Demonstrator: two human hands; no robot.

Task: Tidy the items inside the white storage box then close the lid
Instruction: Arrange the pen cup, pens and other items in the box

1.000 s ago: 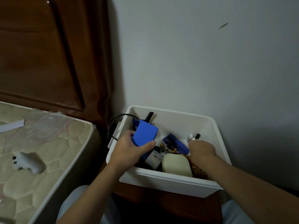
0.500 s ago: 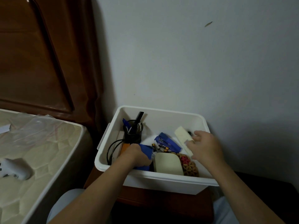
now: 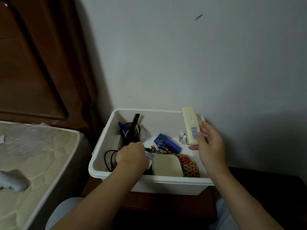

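Note:
The open white storage box (image 3: 166, 182) sits on a wooden nightstand. My left hand (image 3: 131, 157) reaches down into its front left part, fingers curled downward over items that it hides; a white label shows at its edge. My right hand (image 3: 209, 145) holds a cream remote control (image 3: 191, 126) upright over the box's right rim. Inside are a black pen cup (image 3: 131, 135) with pens and a comb, a blue stapler (image 3: 167, 143), batteries (image 3: 159, 149), a cream square pad (image 3: 167, 165), a woven coaster (image 3: 190, 167), small bottles (image 3: 182, 138) and a black cable (image 3: 108, 158). No lid is in view.
A mattress (image 3: 41, 155) lies close to the left, with a white controller (image 3: 11, 181) and a plastic bag on it. The wooden headboard (image 3: 33, 63) rises behind. The grey wall stands right behind the box. The nightstand (image 3: 166, 202) edge shows under the box.
My right hand lifted the cream remote from inside the box up to its right rim. My left hand pushed the blue box down at the front left, where it is now hidden.

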